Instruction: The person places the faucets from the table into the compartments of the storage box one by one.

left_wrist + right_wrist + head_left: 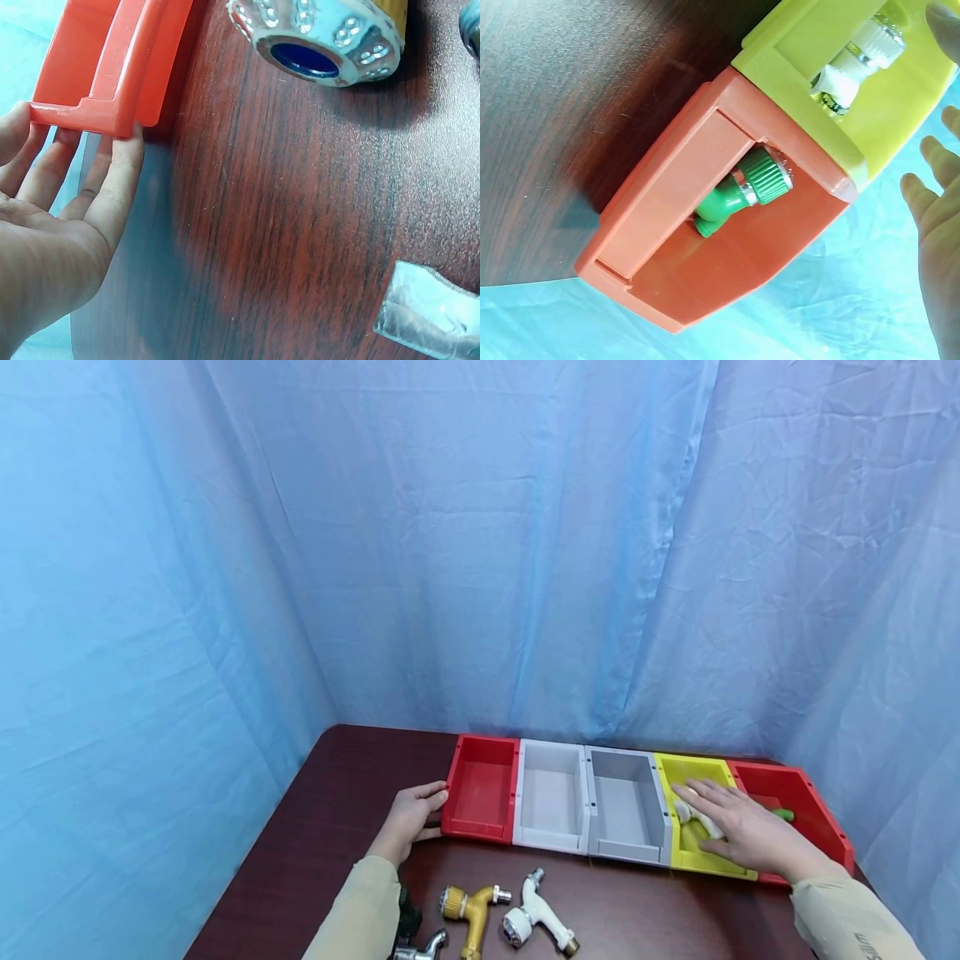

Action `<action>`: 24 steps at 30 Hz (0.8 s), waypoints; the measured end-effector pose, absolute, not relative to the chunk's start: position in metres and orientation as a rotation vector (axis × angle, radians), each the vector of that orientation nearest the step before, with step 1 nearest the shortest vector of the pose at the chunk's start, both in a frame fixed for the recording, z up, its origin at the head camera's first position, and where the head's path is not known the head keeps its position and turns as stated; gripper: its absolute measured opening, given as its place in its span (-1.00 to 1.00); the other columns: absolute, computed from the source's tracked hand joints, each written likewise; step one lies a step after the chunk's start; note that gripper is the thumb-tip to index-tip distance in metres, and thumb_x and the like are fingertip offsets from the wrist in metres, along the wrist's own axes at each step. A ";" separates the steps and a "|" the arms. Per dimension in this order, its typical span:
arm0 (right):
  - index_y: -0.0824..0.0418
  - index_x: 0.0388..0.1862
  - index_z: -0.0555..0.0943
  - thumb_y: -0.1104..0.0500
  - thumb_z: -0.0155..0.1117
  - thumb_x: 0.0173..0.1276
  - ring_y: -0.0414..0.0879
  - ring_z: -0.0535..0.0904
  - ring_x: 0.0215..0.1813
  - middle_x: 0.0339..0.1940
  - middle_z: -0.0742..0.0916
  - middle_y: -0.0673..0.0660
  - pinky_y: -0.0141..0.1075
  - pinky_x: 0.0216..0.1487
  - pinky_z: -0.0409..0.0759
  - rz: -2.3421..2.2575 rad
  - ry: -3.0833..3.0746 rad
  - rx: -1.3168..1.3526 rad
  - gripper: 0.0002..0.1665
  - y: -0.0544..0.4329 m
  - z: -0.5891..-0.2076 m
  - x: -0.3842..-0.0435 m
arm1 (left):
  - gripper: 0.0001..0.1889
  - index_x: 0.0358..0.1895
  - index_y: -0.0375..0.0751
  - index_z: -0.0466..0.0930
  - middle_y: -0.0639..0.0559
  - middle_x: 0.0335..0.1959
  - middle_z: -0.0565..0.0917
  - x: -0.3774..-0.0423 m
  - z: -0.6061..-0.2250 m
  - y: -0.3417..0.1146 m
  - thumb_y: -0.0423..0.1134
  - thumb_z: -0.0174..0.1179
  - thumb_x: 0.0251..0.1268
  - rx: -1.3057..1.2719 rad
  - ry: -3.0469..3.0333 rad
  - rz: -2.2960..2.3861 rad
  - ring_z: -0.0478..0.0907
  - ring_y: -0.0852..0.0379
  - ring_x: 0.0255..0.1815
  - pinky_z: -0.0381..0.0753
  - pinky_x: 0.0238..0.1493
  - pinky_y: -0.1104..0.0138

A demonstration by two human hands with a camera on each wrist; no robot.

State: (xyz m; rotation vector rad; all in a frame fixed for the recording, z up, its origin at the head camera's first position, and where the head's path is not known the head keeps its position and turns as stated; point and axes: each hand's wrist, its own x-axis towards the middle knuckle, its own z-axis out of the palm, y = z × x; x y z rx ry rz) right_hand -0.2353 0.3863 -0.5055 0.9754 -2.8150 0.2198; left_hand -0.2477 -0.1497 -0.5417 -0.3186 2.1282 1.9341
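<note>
At the left end of a row of bins, my left hand (411,818) touches the outer side of a red bin (109,109). Its extended fingers meet the wall, and the thumb lies near the rim. My right hand (742,831) hovers with spread fingers over a yellow bin (716,863), nothing in its grasp. Inside that bin lies a white faucet (874,45), partly covered by the hand in the head view. A second red bin (671,199), at the right end, contains a green faucet (761,180).
Between the red and yellow bins stand a white bin (551,842) and a grey bin (628,853). In front on the dark wooden table lie a white faucet (538,910), a gold faucet (476,910) and a chrome faucet (429,947) partly behind my left sleeve. Blue curtains (465,568) hang behind.
</note>
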 end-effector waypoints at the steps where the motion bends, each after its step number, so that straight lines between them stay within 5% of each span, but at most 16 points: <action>1: 0.11 0.51 0.43 0.08 0.70 -0.02 0.34 0.46 0.36 0.38 0.57 0.32 0.39 0.24 0.46 0.222 -2.815 0.974 0.08 0.385 -0.505 -0.235 | -0.48 0.47 -0.13 0.45 -0.28 0.34 0.55 -0.248 -0.542 -0.150 -0.07 0.15 0.56 -0.316 2.131 1.932 0.68 -0.12 0.13 0.74 0.02 0.03; 24: -0.04 0.60 0.33 -0.05 0.68 0.04 0.28 0.39 0.47 0.51 0.49 0.22 0.25 0.40 0.39 0.170 -2.772 1.017 0.15 0.344 -0.482 -0.221 | -0.47 0.47 -0.12 0.46 -0.27 0.33 0.56 -0.248 -0.542 -0.150 -0.04 0.17 0.54 -0.321 2.141 1.927 0.68 -0.10 0.12 0.76 -0.01 0.06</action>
